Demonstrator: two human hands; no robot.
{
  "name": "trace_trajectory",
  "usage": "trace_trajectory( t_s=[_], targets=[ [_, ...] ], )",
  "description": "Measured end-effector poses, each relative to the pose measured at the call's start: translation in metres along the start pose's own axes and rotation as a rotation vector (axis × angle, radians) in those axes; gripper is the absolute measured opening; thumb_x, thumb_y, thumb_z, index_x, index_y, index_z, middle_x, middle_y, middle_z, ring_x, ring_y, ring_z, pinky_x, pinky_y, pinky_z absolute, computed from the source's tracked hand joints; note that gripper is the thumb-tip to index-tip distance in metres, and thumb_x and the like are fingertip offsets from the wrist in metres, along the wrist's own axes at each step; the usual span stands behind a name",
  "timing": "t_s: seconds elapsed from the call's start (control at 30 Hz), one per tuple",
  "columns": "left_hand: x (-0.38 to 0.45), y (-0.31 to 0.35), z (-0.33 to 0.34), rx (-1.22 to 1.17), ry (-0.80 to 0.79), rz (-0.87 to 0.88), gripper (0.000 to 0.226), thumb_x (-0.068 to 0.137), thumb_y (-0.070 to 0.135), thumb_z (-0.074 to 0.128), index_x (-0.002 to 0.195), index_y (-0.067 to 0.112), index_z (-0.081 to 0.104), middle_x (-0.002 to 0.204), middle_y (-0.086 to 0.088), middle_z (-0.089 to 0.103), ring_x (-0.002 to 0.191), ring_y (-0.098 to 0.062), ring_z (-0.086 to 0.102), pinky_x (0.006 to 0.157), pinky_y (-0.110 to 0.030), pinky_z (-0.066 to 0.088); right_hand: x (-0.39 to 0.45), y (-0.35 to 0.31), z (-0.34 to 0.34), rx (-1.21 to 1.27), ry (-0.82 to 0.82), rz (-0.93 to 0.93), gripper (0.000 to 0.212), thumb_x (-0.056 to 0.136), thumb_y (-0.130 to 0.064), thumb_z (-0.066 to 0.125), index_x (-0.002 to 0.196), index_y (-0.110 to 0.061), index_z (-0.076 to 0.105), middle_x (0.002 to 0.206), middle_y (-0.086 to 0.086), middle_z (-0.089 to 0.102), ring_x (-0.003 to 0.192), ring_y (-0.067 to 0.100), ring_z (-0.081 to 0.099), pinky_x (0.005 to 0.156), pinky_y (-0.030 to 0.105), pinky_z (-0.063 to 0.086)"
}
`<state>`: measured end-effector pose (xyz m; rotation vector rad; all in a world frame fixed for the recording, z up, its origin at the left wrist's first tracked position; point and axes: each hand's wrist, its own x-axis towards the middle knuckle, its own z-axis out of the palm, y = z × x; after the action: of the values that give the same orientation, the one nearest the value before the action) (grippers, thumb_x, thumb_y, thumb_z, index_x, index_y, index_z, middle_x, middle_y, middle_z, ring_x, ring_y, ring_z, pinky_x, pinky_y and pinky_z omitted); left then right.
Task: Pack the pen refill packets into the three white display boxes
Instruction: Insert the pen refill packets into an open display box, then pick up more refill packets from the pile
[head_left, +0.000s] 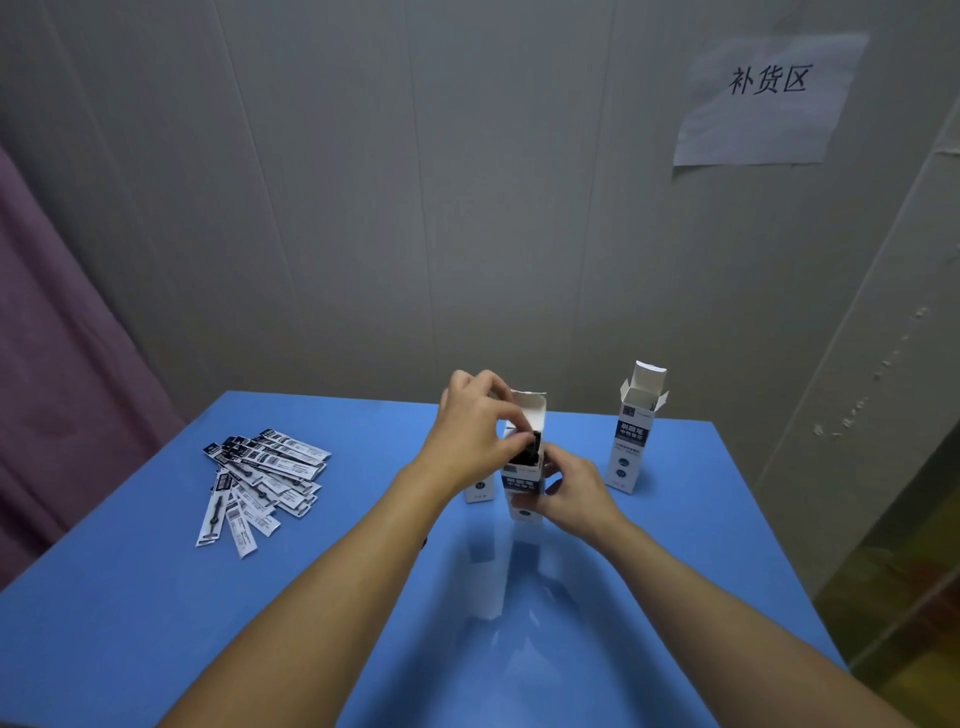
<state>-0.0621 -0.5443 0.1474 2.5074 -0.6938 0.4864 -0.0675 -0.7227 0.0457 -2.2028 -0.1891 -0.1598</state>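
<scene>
A white display box stands upright at the middle of the blue table, its top flap open and dark refill packets showing inside. My right hand grips its lower right side. My left hand is at the box's open top, fingers pinched on the packets there. A second white box stands just behind, mostly hidden by my left hand. A third white box stands open-topped to the right. A loose pile of refill packets lies on the table's left.
A grey wall rises right behind the table, with a paper sign at the upper right. A purple curtain hangs at the left. The table's right edge drops off near a pale wall panel.
</scene>
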Motion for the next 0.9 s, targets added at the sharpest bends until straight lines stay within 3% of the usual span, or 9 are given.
trace_trajectory(
  t_s=[0.07,0.27,0.43,0.53,0.67,0.77,0.9],
  targets=[
    [-0.001,0.001,0.001,0.048,-0.066,-0.002,0.011,0.086,0.041,0.073,0.091,0.034,0.079,0.111,0.014,0.050,0.109,-0.013,0.032,0.101,-0.034,0.036,0.000,0.000,0.001,-0.024,-0.016,-0.015,0.045,0.067,-0.030,0.086,0.107,-0.029,0.065,0.095,-0.011,0.070,0.091,0.013,0.062,0.078,0.037,0.056],
    [-0.003,0.000,0.002,-0.169,-0.092,0.025,0.015,0.087,0.023,0.071,0.088,0.038,0.072,0.110,0.015,0.049,0.110,-0.010,0.034,0.100,-0.029,0.037,-0.004,0.005,-0.003,-0.020,0.015,-0.028,0.044,0.069,-0.027,0.087,0.107,-0.027,0.065,0.095,-0.011,0.071,0.089,0.011,0.062,0.076,0.033,0.056],
    [-0.006,-0.002,0.002,-0.260,-0.085,0.012,0.021,0.088,0.008,0.064,0.089,0.027,0.073,0.108,0.011,0.054,0.108,-0.009,0.039,0.089,-0.012,0.034,-0.004,0.009,-0.006,-0.006,0.069,-0.025,0.053,0.065,-0.027,0.092,0.112,-0.026,0.067,0.096,-0.007,0.070,0.086,0.012,0.065,0.077,0.032,0.057],
    [-0.008,-0.003,0.000,-0.346,-0.076,-0.002,0.020,0.090,0.010,0.066,0.092,0.030,0.071,0.107,0.013,0.056,0.106,-0.007,0.043,0.081,-0.011,0.040,-0.003,0.010,-0.005,0.006,0.078,-0.034,0.057,0.065,-0.030,0.091,0.117,-0.031,0.066,0.099,-0.006,0.069,0.090,0.012,0.065,0.079,0.031,0.057],
    [-0.014,-0.009,-0.001,-0.506,-0.005,-0.129,0.019,0.092,0.018,0.067,0.099,0.036,0.068,0.105,0.017,0.058,0.099,-0.006,0.050,0.077,-0.018,0.047,-0.001,0.011,-0.002,-0.012,0.039,0.022,0.053,0.067,-0.026,0.090,0.113,-0.030,0.065,0.098,-0.008,0.070,0.089,0.011,0.064,0.077,0.031,0.056],
    [-0.023,-0.026,-0.001,-0.529,0.088,-0.243,0.021,0.091,0.013,0.066,0.099,0.032,0.069,0.099,0.014,0.063,0.090,-0.009,0.056,0.077,-0.025,0.051,0.002,0.014,0.001,-0.009,0.021,0.138,0.047,0.068,-0.026,0.089,0.108,-0.025,0.064,0.098,-0.011,0.068,0.089,0.012,0.062,0.069,0.021,0.048],
    [-0.046,-0.056,-0.002,-0.503,0.174,-0.413,0.026,0.090,0.006,0.063,0.097,0.030,0.071,0.093,0.010,0.067,0.074,-0.007,0.056,0.065,-0.022,0.048,0.006,0.029,0.009,-0.030,-0.060,0.262,0.050,0.068,-0.028,0.090,0.109,-0.018,0.063,0.100,-0.006,0.068,0.089,0.015,0.063,0.070,0.024,0.049]
  ],
)
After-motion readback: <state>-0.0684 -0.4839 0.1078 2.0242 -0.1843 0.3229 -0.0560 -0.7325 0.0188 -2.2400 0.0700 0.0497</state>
